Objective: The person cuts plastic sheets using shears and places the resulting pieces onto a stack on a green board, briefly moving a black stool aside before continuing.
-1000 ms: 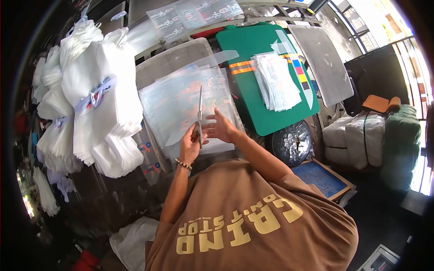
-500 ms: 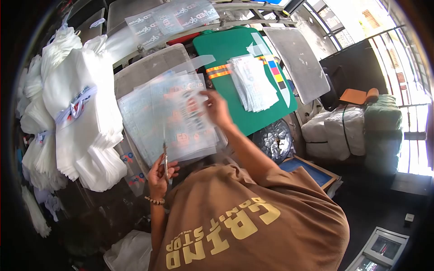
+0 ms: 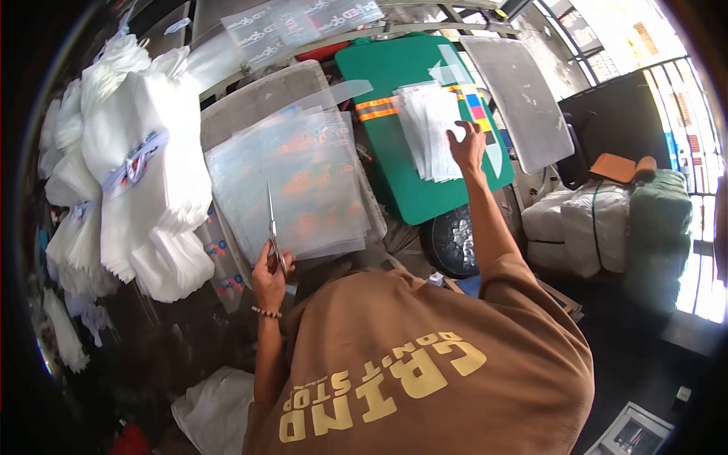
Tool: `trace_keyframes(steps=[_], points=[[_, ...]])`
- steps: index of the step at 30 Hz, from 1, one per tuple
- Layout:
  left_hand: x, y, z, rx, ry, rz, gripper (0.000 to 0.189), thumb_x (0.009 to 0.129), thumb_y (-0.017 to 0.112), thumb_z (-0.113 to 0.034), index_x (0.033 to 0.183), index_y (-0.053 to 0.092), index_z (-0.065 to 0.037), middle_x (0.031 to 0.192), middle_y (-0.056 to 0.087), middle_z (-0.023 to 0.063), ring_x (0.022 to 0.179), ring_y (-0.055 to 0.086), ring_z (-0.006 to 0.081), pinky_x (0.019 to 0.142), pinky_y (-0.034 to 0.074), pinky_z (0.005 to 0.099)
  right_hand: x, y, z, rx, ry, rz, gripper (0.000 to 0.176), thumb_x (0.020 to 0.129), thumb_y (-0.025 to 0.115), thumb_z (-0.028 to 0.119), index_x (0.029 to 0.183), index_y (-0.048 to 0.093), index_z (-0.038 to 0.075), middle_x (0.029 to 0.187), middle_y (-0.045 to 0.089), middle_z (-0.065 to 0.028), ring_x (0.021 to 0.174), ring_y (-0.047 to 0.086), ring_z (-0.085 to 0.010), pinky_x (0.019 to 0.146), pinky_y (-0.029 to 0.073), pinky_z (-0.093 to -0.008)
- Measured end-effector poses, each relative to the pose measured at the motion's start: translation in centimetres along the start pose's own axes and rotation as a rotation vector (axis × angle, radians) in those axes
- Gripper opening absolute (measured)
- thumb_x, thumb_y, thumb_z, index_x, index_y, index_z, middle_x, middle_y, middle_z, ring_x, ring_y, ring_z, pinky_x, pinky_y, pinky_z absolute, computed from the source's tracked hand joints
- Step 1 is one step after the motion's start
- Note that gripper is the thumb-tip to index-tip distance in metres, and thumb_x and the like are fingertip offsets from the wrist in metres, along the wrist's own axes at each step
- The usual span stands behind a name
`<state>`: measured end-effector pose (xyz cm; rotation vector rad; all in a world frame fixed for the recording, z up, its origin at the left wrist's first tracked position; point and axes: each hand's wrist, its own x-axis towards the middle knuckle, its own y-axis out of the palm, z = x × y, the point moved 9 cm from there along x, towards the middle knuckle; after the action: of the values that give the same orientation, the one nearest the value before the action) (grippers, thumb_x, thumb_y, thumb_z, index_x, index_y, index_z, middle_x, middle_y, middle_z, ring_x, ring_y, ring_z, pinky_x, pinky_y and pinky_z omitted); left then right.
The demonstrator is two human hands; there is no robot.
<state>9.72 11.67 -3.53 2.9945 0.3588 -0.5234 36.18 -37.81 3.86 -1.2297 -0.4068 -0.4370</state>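
My left hand (image 3: 270, 274) is closed on a pair of scissors (image 3: 272, 220), whose blades point away from me over a stack of translucent plastic sheets (image 3: 303, 178) with faint orange and blue print. These sheets lie loosely squared on a grey board (image 3: 254, 97). To the right, my right hand (image 3: 469, 145) hovers at the edge of a fanned pile of narrower white printed pieces (image 3: 426, 133), thumb and fingers apart. I see nothing held in it. That pile rests on a green board (image 3: 379, 68) with an orange reflective strip (image 3: 376, 108) across it.
Bundles of white plastic bags (image 3: 155, 182) hang at my left, tied with printed strips. More printed sheets (image 3: 299, 29) lie at the back. A bare grey board (image 3: 523, 106) stands right of the green one. White wrapped bales (image 3: 580, 220) and a black round container (image 3: 453, 241) are to the right.
My right hand has moved right, from a printed piece above the translucent stack to the white pile on the green board. The scissors stay in my left hand. The view has shifted slightly.
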Motion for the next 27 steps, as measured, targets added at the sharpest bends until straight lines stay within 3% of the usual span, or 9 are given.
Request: trace_keyframes(steps=[3, 6, 12, 14, 16, 18, 21, 23, 27], points=[[1.9, -1.6, 0.5, 0.133, 0.044, -0.137, 0.056, 0.092, 0.067, -0.005, 0.142, 0.043, 0.002, 0.106, 0.07, 0.0136, 0.089, 0.068, 0.0148, 0.073, 0.057, 0.0267, -5.9, 6.0, 8.1, 0.549, 0.363, 0.486, 0.051, 0.072, 0.085, 0.04, 0.101, 0.067, 0.002, 0.081, 0.064, -0.0148, 0.075, 0.063, -0.0296, 0.068, 0.051, -0.0402], [3.1, -2.1, 0.2, 0.277, 0.115, -0.193, 0.058, 0.092, 0.067, -0.005, 0.143, 0.042, 0.003, 0.105, 0.07, 0.0133, 0.085, 0.068, 0.0161, 0.071, 0.059, 0.0277, -11.2, 6.1, 19.1, 0.339, 0.054, 0.477, 0.079, 0.066, 0.087, 0.047, 0.118, 0.054, -0.003, 0.107, 0.059, -0.0207, 0.097, 0.061, -0.0336, 0.079, 0.052, -0.0429], [3.5, -2.7, 1.8, 0.251, 0.05, -0.207, 0.057, 0.093, 0.067, -0.008, 0.143, 0.043, 0.0, 0.107, 0.07, 0.0121, 0.086, 0.068, 0.0155, 0.073, 0.058, 0.0286, -13.6, 7.0, 21.0, 0.381, 0.13, 0.453, 0.083, 0.062, 0.09, 0.031, 0.124, 0.047, -0.003, 0.115, 0.055, -0.023, 0.107, 0.057, -0.0368, 0.086, 0.05, -0.0434], [3.4, -2.6, 1.9, 0.16, 0.029, -0.181, 0.056, 0.093, 0.066, -0.008, 0.143, 0.042, 0.001, 0.11, 0.069, 0.0125, 0.087, 0.068, 0.0158, 0.074, 0.059, 0.0292, -13.4, 6.8, 20.5, 0.414, 0.151, 0.408, 0.074, 0.063, 0.088, 0.022, 0.122, 0.05, -0.002, 0.105, 0.06, -0.0189, 0.097, 0.061, -0.0336, 0.079, 0.052, -0.0412], [3.6, -2.7, 1.6, 0.179, 0.027, -0.161, 0.056, 0.093, 0.066, -0.007, 0.143, 0.042, 0.002, 0.113, 0.068, 0.0134, 0.088, 0.068, 0.0166, 0.073, 0.059, 0.0296, -14.2, 8.9, 18.6, 0.579, 0.546, 0.635, 0.053, 0.067, 0.084, 0.017, 0.11, 0.059, 0.0, 0.09, 0.063, -0.0141, 0.083, 0.064, -0.0301, 0.073, 0.052, -0.0395], [3.6, -2.6, 1.9, 0.104, -0.013, -0.14, 0.057, 0.093, 0.066, -0.006, 0.144, 0.041, 0.002, 0.113, 0.068, 0.0141, 0.089, 0.068, 0.017, 0.073, 0.059, 0.0295, -12.8, 8.3, 19.5, 0.598, 0.381, 0.516, 0.023, 0.073, 0.078, 0.014, 0.086, 0.065, 0.0, 0.086, 0.066, -0.0129, 0.078, 0.065, -0.026, 0.072, 0.052, -0.0389], [3.5, -2.8, 1.6, 0.111, -0.012, -0.123, 0.059, 0.093, 0.066, -0.006, 0.145, 0.039, 0.001, 0.113, 0.068, 0.0145, 0.09, 0.068, 0.0172, 0.073, 0.059, 0.0292, -11.6, 7.6, 20.8, 0.592, 0.228, 0.513, 0.025, 0.079, 0.075, 0.013, 0.094, 0.062, -0.001, 0.09, 0.066, -0.0135, 0.077, 0.065, -0.0244, 0.067, 0.053, -0.0371], [3.5, -3.0, 1.5, 0.095, -0.01, -0.119, 0.059, 0.093, 0.065, -0.007, 0.145, 0.039, 0.002, 0.113, 0.069, 0.0143, 0.09, 0.069, 0.0173, 0.073, 0.059, 0.029, -12.9, 8.9, 19.6, 0.9, 0.606, 0.704, 0.026, 0.086, 0.071, 0.013, 0.102, 0.057, 0.0, 0.091, 0.065, -0.0123, 0.077, 0.066, -0.0229, 0.059, 0.053, -0.0346], [3.0, -4.0, 0.8, 0.114, 0.042, -0.143, 0.06, 0.093, 0.066, -0.007, 0.145, 0.038, 0.002, 0.112, 0.069, 0.0132, 0.09, 0.069, 0.0171, 0.073, 0.058, 0.0277, -14.2, 9.7, 17.5, 1.139, 0.855, 0.577, 0.019, 0.094, 0.063, 0.01, 0.107, 0.051, 0.004, 0.1, 0.063, -0.0105, 0.086, 0.069, -0.0256, 0.056, 0.057, -0.0356]])
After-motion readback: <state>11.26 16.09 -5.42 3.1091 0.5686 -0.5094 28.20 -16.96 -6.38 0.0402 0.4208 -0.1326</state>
